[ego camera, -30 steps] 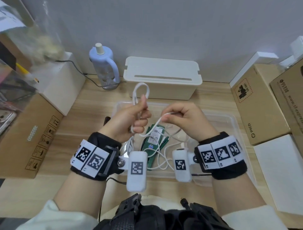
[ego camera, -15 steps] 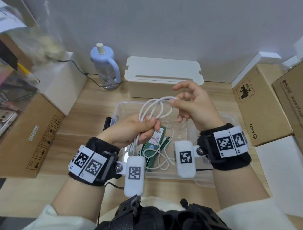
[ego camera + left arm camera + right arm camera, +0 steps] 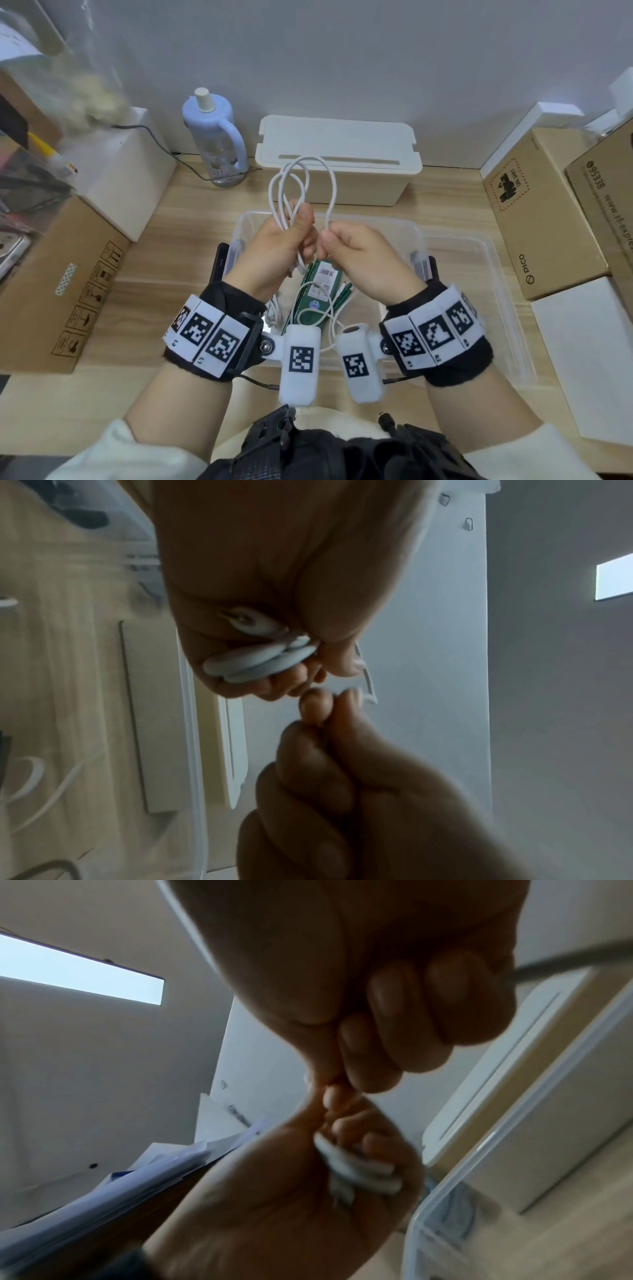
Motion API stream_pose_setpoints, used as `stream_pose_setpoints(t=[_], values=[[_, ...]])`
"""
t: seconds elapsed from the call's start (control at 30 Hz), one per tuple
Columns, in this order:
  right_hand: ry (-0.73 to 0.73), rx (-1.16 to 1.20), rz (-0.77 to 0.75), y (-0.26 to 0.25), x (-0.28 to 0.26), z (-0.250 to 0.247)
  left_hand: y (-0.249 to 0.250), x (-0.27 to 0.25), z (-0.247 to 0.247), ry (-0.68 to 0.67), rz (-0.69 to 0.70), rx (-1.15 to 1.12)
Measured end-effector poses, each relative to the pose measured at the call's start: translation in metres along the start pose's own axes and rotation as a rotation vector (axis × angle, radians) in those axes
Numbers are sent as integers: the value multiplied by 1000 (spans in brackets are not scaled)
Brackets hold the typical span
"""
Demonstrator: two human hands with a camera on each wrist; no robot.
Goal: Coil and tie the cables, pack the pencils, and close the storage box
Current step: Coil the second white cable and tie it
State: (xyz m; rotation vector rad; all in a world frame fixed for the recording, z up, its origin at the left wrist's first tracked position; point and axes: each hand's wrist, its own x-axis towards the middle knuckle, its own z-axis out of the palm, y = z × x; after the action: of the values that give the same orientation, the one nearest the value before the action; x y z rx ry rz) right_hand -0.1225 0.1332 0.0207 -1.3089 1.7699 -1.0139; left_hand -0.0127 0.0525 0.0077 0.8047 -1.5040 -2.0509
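Note:
My left hand (image 3: 298,236) grips a bundle of white cable (image 3: 303,178) loops that stand up above its fist. Right beside it, my right hand (image 3: 330,240) pinches one strand of the same cable between thumb and forefinger. Both hands hover over a clear storage box (image 3: 419,236). A green pencil pack (image 3: 320,291) and the loose rest of the cable lie inside it. In the left wrist view the cable (image 3: 260,661) strands lie in my left hand (image 3: 308,653), with my right hand (image 3: 329,704) just below. The right wrist view shows my right hand (image 3: 346,1080) fisted and the cable (image 3: 356,1169) in my left hand (image 3: 335,1123).
A white lidded box (image 3: 339,161) stands against the back wall, with a pale blue bottle (image 3: 214,137) to its left. Cardboard boxes (image 3: 534,219) flank the desk on the right and a cardboard box (image 3: 61,274) on the left. The clear lid (image 3: 496,308) lies right of the storage box.
My right hand swung up and away with the strand, then came back down beside my left hand. Another loop now stands above the left fist.

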Motion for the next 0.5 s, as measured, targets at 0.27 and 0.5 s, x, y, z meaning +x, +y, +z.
stream_pose_setpoints(t=[0.27,0.5], values=[[-153,-49,63,-1,4,12,3,-6,0,-119,34,85],[-332,-152,18,6,-5,-2,17,-4,-9,46,40,-408]])
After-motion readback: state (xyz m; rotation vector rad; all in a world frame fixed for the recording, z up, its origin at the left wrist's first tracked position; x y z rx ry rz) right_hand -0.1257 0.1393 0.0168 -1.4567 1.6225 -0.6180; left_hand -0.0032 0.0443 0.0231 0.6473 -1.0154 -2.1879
